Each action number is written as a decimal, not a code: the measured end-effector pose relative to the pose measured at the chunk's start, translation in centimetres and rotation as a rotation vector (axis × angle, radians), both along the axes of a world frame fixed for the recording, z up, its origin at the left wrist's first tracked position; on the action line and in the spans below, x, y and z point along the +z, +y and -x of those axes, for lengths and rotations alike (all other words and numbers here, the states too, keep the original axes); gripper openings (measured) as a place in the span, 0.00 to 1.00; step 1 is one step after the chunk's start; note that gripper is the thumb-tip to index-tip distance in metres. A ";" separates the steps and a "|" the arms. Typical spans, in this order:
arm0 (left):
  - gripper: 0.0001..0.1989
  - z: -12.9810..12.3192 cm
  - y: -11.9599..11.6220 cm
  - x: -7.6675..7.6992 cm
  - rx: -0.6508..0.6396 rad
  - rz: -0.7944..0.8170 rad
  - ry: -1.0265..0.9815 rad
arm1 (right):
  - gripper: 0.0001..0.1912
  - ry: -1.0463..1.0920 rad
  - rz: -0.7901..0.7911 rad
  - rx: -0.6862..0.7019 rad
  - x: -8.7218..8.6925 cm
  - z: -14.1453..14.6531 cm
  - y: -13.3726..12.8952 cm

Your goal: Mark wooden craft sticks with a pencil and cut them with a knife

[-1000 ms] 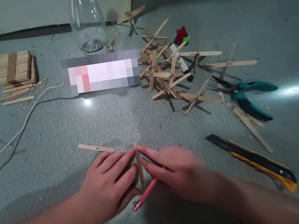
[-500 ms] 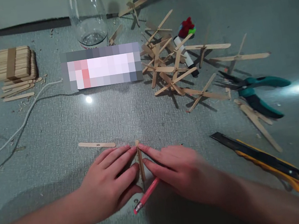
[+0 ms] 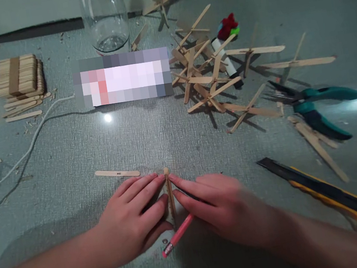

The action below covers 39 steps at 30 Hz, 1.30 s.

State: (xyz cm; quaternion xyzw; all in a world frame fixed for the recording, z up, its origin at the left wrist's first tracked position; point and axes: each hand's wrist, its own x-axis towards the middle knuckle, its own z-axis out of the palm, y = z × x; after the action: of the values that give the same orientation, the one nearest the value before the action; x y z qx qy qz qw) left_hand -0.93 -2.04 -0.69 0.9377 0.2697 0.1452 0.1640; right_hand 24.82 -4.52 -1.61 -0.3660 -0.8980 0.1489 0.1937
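Note:
Upright on their edges, narrow wooden craft sticks (image 3: 170, 198) stand between my two hands; how many are stacked I cannot tell. My left hand (image 3: 138, 214) presses its fingertips along their left side. From the other side my right hand (image 3: 217, 204) pushes its index and a second fingertip against them, with its other fingers curled out of sight. A pink pencil (image 3: 180, 233) with an eraser end sticks out from beneath the right hand; whether that hand grips it is hidden. A single craft stick with a small dark mark (image 3: 117, 173) lies flat beyond my left hand.
A utility knife (image 3: 322, 195) and green-handled pliers (image 3: 312, 107) lie at the right. Several crossed-stick pieces (image 3: 209, 95) are heaped behind, near a white marker (image 3: 228, 64). Bundled sticks (image 3: 15, 77), a white cable (image 3: 35, 130) and a glass bottle (image 3: 106, 24) are farther back.
The view has shifted slightly, so things at the right appear farther right. Both hands keep the same hold on the craft sticks.

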 end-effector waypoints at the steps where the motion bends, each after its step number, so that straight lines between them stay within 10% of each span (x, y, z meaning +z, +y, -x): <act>1: 0.16 0.0 0.0 0.0 -0.002 0.000 0.001 | 0.16 0.000 -0.005 0.001 0.0 0.0 0.1; 9: 0.18 0.1 0.0 0.1 -0.012 -0.012 0.010 | 0.13 0.286 0.035 -0.078 0.6 -1.1 -0.9; 17: 0.17 0.0 0.1 0.1 -0.014 -0.009 0.018 | 0.23 0.806 0.435 -0.276 0.4 -0.9 -0.9; 24: 0.17 -0.1 0.1 0.2 -0.015 -0.019 0.020 | 0.07 0.641 0.455 -0.251 1.1 0.4 0.6; 39: 0.15 -0.2 0.1 0.4 -0.021 0.008 0.019 | 0.14 0.608 0.357 -0.306 0.4 1.0 0.0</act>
State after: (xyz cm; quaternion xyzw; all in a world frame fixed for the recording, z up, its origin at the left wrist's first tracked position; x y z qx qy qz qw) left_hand -0.74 -1.90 -0.25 0.9412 0.2620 0.1334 0.1664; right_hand 23.86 -4.52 -1.23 -0.4627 -0.6945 0.3743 0.4044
